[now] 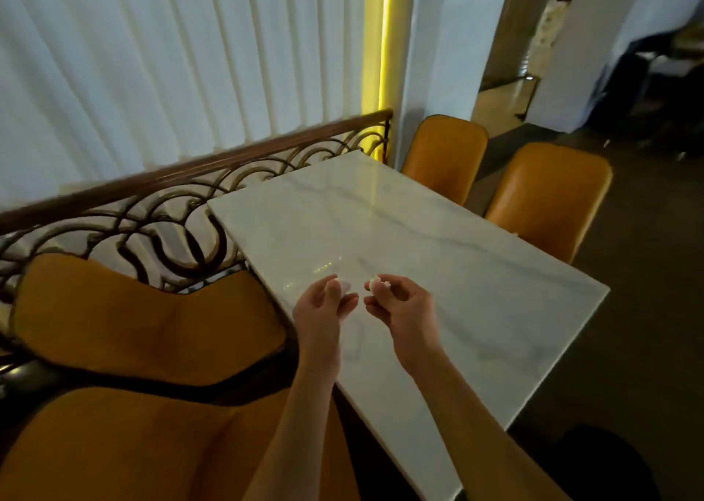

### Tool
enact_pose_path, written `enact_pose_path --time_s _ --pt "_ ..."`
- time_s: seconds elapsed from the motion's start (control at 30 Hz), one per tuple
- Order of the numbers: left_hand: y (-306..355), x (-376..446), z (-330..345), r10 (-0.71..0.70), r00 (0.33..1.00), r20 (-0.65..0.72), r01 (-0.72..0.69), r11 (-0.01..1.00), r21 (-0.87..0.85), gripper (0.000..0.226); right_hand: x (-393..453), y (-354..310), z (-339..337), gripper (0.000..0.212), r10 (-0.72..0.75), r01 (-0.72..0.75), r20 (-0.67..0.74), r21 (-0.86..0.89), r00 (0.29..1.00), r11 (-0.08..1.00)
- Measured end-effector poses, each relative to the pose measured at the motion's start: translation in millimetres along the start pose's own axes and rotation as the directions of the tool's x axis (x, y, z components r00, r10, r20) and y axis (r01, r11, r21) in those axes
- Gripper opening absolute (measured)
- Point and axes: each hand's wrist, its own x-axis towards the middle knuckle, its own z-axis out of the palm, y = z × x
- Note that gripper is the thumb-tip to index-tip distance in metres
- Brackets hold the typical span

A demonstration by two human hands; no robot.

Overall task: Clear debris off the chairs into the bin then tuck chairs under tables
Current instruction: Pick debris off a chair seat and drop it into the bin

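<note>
To the left of both hands stand two near chairs point(144, 321), with orange upholstery that looks like smooth leather, soft on top and rounded at the edges. I judge that such a chair is rather heavy and stiff in its frame, so the good place to take it is the top edge of the backrest, where the fingers can hook over. Behind them runs a dark metal railing point(183, 211) with curved scrolls and a wooden top rail.

The left hand point(324, 306) is pinched together on a small white scrap point(344, 286), held between thumb and fingertips. Just to the right of it, the right hand point(400, 304) is also closed in a pinch on a second white crumb point(377, 282). The two pinches are near each other but not touching. The scraps look like crumpled paper or tissue, though they are too small to tell surely. They seem very light and soft, so a gentle pinch is enough, and a loose one could drop them.

Under both hands lies the marble table point(438, 241), hard, glossy and grey-veined. Farther right, beyond the grip, two more orange chairs point(548, 196) stand close against the table. No bin is visible.
</note>
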Motion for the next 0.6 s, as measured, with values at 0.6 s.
enact_pose_path --time_s 0.6 --pt "-176 -243 310 -0.293 0.832 0.472 0.235 0.956 0.178 0.014 -123 -103 -430 0.015 -0.110 0.166 -0.584 0.042 0.805 0.985"
